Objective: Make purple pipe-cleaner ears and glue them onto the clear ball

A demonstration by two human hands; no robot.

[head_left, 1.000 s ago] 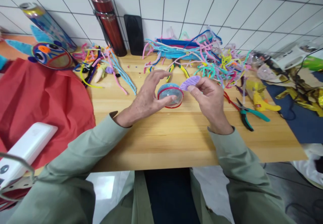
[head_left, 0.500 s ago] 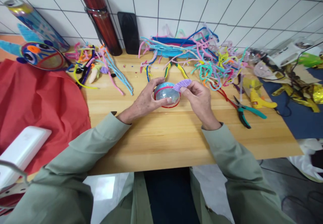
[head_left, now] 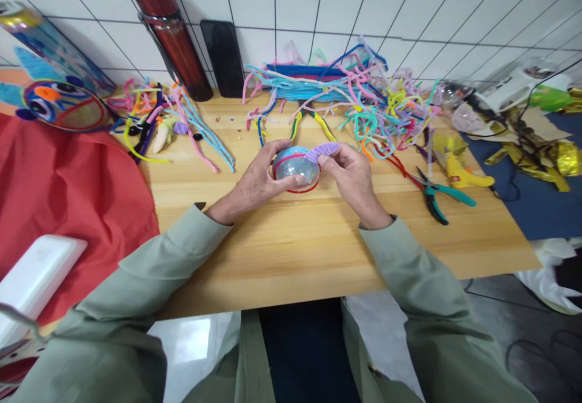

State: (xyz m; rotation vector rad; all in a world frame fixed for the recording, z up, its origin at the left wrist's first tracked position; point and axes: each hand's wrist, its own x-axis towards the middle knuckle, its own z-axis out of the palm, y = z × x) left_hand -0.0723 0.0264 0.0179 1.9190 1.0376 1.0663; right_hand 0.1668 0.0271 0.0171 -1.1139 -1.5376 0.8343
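Observation:
My left hand is wrapped round a clear plastic ball, thumb in front and fingers behind. A pink-red band crosses the ball, a red ring runs along its lower rim, and its top looks light blue. In my right hand, thumb and fingers pinch a flat purple piece of fuzzy pipe cleaner. That piece lies against the upper right of the ball; I cannot tell if it is attached. Behind the ball, yellow-handled pliers lie on the wooden table.
Pipe cleaners are heaped along the tiled wall, with a smaller pile to the left. A red thermos and a black phone stand behind. Teal-handled pliers and a yellow glue gun lie right; red cloth covers the left.
The view has shifted slightly, moving the whole scene a little left. The purple piece is tilted a bit lower against the ball. Both hands keep their holds.

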